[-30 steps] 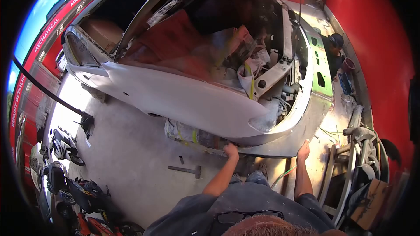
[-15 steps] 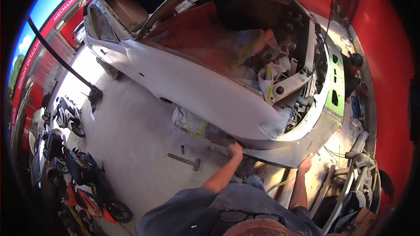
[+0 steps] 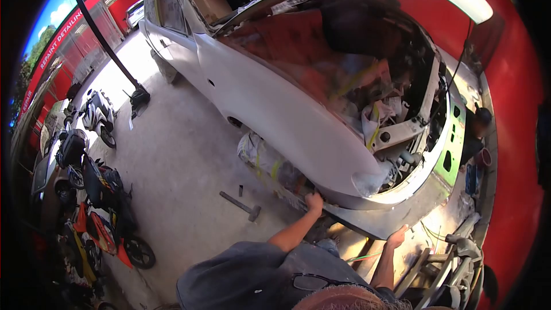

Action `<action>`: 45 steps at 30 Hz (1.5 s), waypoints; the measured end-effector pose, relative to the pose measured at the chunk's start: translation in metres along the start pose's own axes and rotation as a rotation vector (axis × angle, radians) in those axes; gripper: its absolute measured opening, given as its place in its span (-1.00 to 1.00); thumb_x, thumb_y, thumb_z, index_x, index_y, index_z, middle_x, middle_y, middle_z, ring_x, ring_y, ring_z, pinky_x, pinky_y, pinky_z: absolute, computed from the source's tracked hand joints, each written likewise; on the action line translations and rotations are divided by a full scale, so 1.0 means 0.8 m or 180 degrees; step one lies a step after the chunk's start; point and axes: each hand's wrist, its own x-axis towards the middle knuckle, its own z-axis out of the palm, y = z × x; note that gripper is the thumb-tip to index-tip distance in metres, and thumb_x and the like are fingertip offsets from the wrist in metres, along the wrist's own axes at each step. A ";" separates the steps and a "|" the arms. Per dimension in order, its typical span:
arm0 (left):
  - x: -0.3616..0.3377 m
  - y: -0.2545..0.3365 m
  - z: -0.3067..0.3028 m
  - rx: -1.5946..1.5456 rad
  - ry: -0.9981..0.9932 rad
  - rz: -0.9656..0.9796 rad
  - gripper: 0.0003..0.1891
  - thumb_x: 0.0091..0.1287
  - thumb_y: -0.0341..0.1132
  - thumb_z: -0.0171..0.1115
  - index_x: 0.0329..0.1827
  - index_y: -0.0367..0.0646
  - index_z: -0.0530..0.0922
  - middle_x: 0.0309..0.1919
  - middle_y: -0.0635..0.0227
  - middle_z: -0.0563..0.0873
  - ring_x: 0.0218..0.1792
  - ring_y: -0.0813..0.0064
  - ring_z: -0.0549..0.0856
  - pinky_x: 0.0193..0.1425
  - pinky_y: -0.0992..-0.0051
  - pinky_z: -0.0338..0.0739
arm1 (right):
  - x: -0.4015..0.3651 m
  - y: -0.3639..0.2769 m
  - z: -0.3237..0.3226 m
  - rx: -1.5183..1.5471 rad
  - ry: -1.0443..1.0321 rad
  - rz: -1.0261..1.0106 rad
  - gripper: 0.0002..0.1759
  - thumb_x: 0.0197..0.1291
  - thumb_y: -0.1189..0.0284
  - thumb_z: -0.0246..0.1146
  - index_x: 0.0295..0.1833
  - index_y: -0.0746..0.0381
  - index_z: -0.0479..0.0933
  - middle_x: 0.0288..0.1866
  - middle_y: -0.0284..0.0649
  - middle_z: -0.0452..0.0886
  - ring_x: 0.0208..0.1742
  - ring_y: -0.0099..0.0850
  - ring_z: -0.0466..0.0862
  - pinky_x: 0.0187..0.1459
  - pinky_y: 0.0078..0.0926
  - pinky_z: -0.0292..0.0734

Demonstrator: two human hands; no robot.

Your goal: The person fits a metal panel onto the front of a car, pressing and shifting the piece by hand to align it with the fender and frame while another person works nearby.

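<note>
In the head view a dark grey front bumper [image 3: 385, 221] with a green section [image 3: 452, 149] wraps the nose of a pale car [image 3: 287, 103]. My left hand [image 3: 314, 201] is closed at the bumper's near end, by the wheel arch; its fingertips are partly hidden. Farther right, my right hand [image 3: 397, 237] grips the bumper's outer lower edge. Above the bumper the bonnet stands raised and the engine bay lies exposed, with paper and plastic sheeting inside. Plastic with yellow tape [image 3: 261, 158] covers the area under the front fender.
A hammer [image 3: 241, 205] lies on the concrete floor at my left. Several motorcycles [image 3: 109, 224] stand farther left, near a dark pole [image 3: 103, 34]. Another person [image 3: 477, 126] crouches beyond the bumper's far end. Metal parts [image 3: 453, 264] are piled at my lower right, beside a red wall.
My view has shifted, so the car sits farther right and lower in the picture. Both hands stay at the bumper, and the other person remains at its far end.
</note>
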 end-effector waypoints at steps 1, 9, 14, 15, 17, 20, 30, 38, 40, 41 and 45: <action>-0.007 0.013 -0.004 -0.0120 -0.0044 -0.0075 -0.36 0.46 0.01 0.23 -0.39 -0.63 0.61 -0.39 -0.42 0.65 -0.20 -0.40 0.62 -0.09 -0.04 0.44 | -0.001 -0.001 -0.001 0.0043 0.0000 0.0019 -0.07 0.42 -0.29 -0.04 0.09 0.48 0.68 -0.01 0.16 0.76 0.05 0.05 0.71 0.18 -0.13 0.52; 0.005 -0.013 0.002 -0.0080 -0.0051 0.0032 -0.37 0.47 0.00 0.23 -0.36 -0.64 0.60 -0.40 -0.40 0.65 -0.23 -0.36 0.62 -0.09 -0.03 0.43 | -0.003 -0.006 -0.005 0.0027 -0.0029 0.0029 -0.04 0.40 -0.31 -0.02 0.09 0.50 0.67 0.02 0.15 0.75 0.09 0.01 0.70 0.20 -0.14 0.51; 0.000 -0.004 0.003 -0.0235 0.0019 -0.0089 -0.36 0.47 0.01 0.22 -0.36 -0.63 0.60 -0.41 -0.37 0.65 -0.24 -0.34 0.62 -0.09 -0.03 0.43 | -0.011 -0.014 -0.008 -0.0011 -0.0078 0.0003 -0.04 0.39 -0.31 -0.04 0.08 0.49 0.68 0.01 0.14 0.76 0.08 0.01 0.70 0.20 -0.13 0.50; -0.005 0.004 0.000 -0.0206 -0.0001 -0.0095 -0.37 0.47 0.00 0.22 -0.37 -0.63 0.61 -0.41 -0.37 0.65 -0.24 -0.33 0.63 -0.09 -0.03 0.43 | -0.007 -0.009 -0.007 -0.0052 -0.0090 -0.0005 -0.06 0.40 -0.30 -0.04 0.08 0.48 0.68 -0.01 0.13 0.76 0.06 0.02 0.71 0.18 -0.13 0.51; -0.019 0.027 -0.010 -0.0147 -0.0044 -0.0096 -0.38 0.46 0.00 0.22 -0.37 -0.62 0.61 -0.42 -0.36 0.65 -0.25 -0.31 0.64 -0.09 -0.02 0.43 | -0.002 -0.002 -0.002 -0.0050 -0.0071 -0.0018 -0.07 0.40 -0.29 -0.05 0.07 0.46 0.69 -0.02 0.12 0.77 0.03 0.02 0.72 0.17 -0.13 0.52; -0.021 0.029 -0.010 -0.0097 -0.0010 -0.0023 -0.38 0.46 -0.01 0.23 -0.37 -0.61 0.61 -0.45 -0.34 0.65 -0.27 -0.29 0.64 -0.11 -0.02 0.44 | -0.005 -0.006 -0.002 -0.0023 0.0006 0.0005 -0.08 0.40 -0.28 -0.04 0.07 0.46 0.69 -0.03 0.12 0.77 0.02 0.02 0.72 0.17 -0.13 0.52; -0.008 0.010 -0.003 -0.0082 0.0082 0.0088 -0.40 0.43 -0.03 0.26 -0.38 -0.62 0.62 -0.47 -0.35 0.65 -0.34 -0.30 0.64 -0.15 -0.01 0.46 | -0.008 -0.008 -0.003 -0.0128 0.0013 0.0015 -0.05 0.38 -0.32 -0.01 0.02 0.49 0.70 -0.04 0.12 0.77 0.02 0.01 0.73 0.17 -0.13 0.53; 0.005 -0.009 -0.003 -0.0804 -0.0443 -0.0345 -0.43 0.47 -0.08 0.23 -0.50 -0.55 0.58 -0.59 -0.02 0.66 -0.47 0.14 0.63 -0.24 0.13 0.47 | 0.010 0.011 0.005 -0.0083 0.0098 -0.0005 -0.13 0.44 -0.27 -0.05 0.11 0.39 0.69 -0.03 0.07 0.78 0.05 0.01 0.72 0.19 -0.14 0.51; -0.005 0.012 -0.008 -0.0584 -0.0312 -0.0339 -0.48 0.46 -0.11 0.23 -0.47 -0.51 0.59 -0.54 0.03 0.68 -0.46 0.20 0.64 -0.27 0.17 0.48 | 0.009 0.012 0.005 0.0077 0.0017 -0.0026 -0.13 0.43 -0.27 -0.04 0.10 0.37 0.70 -0.05 0.07 0.78 0.05 0.00 0.72 0.17 -0.13 0.51; -0.011 0.019 -0.012 -0.0448 -0.0272 -0.0337 -0.50 0.46 -0.12 0.23 -0.45 -0.49 0.59 -0.51 0.05 0.70 -0.45 0.23 0.65 -0.29 0.19 0.48 | 0.008 0.012 0.003 0.0006 0.0025 -0.0011 -0.14 0.43 -0.27 -0.04 0.09 0.37 0.70 -0.07 0.08 0.78 0.04 0.00 0.72 0.16 -0.13 0.51; -0.013 0.023 -0.013 -0.0878 -0.0463 -0.0446 -0.84 0.39 -0.35 0.10 -0.30 -0.26 0.53 -0.38 0.25 0.64 -0.41 0.36 0.59 -0.34 0.29 0.42 | 0.005 0.006 0.001 -0.0037 0.0129 -0.0027 -0.12 0.41 -0.30 -0.04 0.04 0.37 0.71 -0.10 0.15 0.76 0.03 0.06 0.71 0.16 -0.08 0.50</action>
